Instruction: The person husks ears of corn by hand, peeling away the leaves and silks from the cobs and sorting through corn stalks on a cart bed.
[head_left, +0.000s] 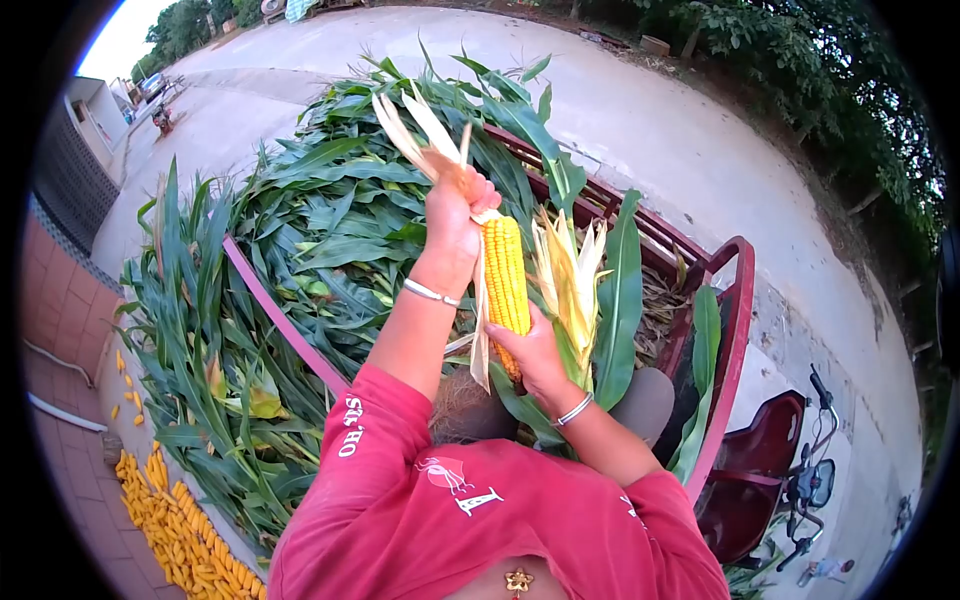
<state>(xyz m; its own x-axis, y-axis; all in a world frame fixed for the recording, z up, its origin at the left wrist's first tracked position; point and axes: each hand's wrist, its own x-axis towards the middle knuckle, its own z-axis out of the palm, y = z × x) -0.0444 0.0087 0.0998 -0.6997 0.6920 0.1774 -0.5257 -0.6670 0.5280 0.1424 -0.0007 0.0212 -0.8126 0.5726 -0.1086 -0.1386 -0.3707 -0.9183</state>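
Observation:
A yellow ear of corn (506,275) stands tilted in front of my chest, its kernels mostly bare. My right hand (533,358) wraps round its lower end, thumb along the kernels. Up at the other end, my left hand (458,215) is closed on pale dry husk (420,140), whose leaves stick out above the fist. One husk strip hangs down along the cob's left side. Just right of the cob is another ear still in its pale husk (570,285), attached to a green stalk with long leaves.
Green corn stalks (340,220) are heaped in front and to the left, on a cart with red rails (735,300). Husked ears (190,530) lie piled on the ground at lower left. A vehicle's seat and handlebars (815,470) are at right.

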